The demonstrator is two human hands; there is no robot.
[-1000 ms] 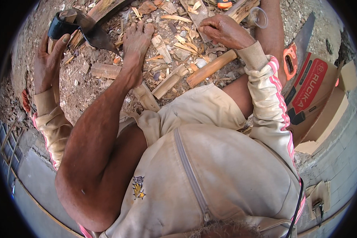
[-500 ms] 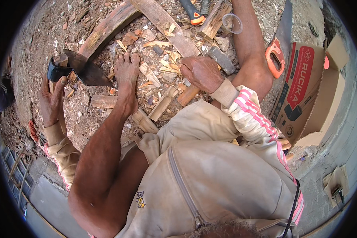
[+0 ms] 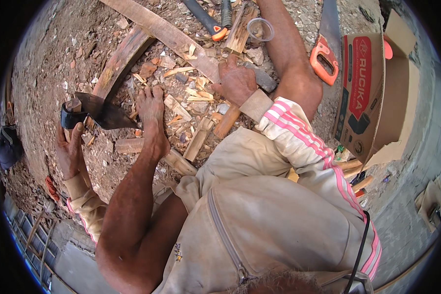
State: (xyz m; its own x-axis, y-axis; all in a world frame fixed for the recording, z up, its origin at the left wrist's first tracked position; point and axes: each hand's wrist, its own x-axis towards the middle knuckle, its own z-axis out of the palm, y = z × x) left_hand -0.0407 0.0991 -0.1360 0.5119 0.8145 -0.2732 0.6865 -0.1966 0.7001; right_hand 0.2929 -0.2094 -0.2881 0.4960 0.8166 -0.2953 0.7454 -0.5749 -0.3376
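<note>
At the far left, my left hand [image 3: 69, 147] grips a dark metal hoe head [image 3: 103, 110] around its collar. A wood end [image 3: 73, 105] shows inside that collar. My right hand [image 3: 237, 82] is at the middle of the work area, palm down, with the thumb spread and fingers reaching forward. It lies by the end of a long wooden strip [image 3: 181, 49]. Close beside it is a hammer's dark head [image 3: 261, 77]; the wooden handle [image 3: 228, 121] comes out below my right wrist. Nothing shows in the right hand, though its underside is hidden.
Between my legs lie wood chips [image 3: 198, 93] and offcuts [image 3: 199, 138]. A thick timber [image 3: 120, 66] rests behind the hoe head. Farther off are a dark-handled tool [image 3: 203, 19], a wood block [image 3: 241, 29] and a clear plastic ring [image 3: 260, 29]. An orange-handled saw [image 3: 324, 60] and cardboard box [image 3: 360, 93] stand right.
My right hand has shifted forward and left from the hammer, its closed fingers now stretched out. The left hand keeps hold of the hoe head. The whole view has swung to the right.
</note>
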